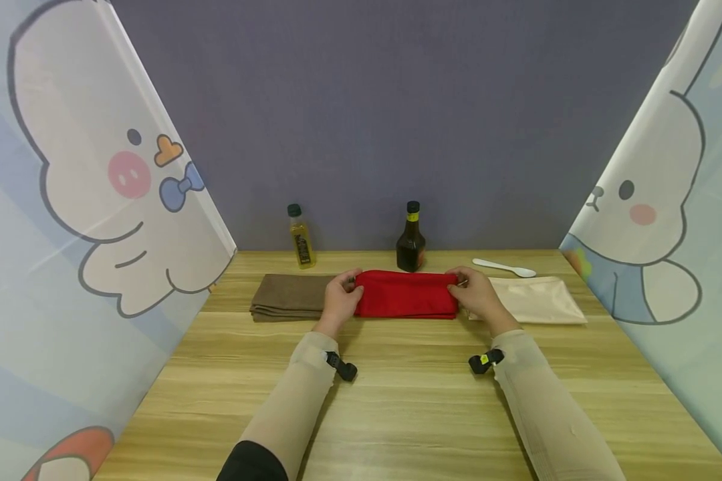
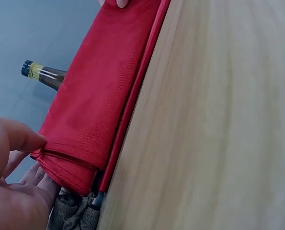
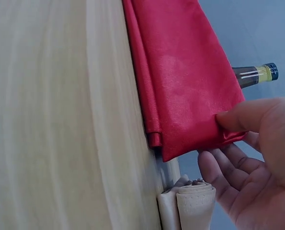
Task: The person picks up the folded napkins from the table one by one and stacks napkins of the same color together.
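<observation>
A folded red cloth lies in the middle of a row of folded cloths. My left hand pinches its left end, the thumb on top and the other fingers beneath, as the left wrist view shows. At the opposite end my right hand pinches the far corner between thumb and fingers; in the right wrist view that edge of the red cloth is lifted a little. A folded brown cloth sits beside the left hand. To the right, partly behind the right hand, is a folded cream cloth.
Behind the cloths stand a small oil bottle with a green cap and a dark sauce bottle. A white spoon lies behind the cream cloth. A grey panel rises at the back of the wooden table.
</observation>
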The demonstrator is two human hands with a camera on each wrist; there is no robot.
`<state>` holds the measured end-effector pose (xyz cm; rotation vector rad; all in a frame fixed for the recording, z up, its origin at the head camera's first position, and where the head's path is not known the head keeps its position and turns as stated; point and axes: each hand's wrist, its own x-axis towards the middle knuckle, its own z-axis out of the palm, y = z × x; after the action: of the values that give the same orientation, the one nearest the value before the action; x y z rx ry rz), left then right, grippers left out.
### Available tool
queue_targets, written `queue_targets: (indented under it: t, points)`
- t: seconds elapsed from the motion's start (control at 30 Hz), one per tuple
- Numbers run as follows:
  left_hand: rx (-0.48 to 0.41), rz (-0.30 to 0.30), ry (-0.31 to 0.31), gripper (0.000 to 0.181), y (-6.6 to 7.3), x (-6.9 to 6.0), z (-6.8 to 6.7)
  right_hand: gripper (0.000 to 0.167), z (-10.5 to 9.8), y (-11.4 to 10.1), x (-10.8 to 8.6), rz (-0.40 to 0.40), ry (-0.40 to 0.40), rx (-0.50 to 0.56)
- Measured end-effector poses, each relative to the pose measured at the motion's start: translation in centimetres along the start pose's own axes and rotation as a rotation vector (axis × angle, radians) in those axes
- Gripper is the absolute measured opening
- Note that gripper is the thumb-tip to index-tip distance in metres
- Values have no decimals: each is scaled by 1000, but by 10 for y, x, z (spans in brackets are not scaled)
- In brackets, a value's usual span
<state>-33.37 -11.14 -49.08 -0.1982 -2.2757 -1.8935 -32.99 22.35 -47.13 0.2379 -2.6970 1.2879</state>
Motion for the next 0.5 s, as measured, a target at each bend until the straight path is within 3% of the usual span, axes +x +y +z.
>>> queue_targets:
  t: [0.17,0.5]
  points:
    - [26,-5,-31,47,2,0,1,33,2,-1,1,-24,17,-103]
    - [79,-5,-115,57,5,-2,1,39,4,-4,2,-23,12,-186]
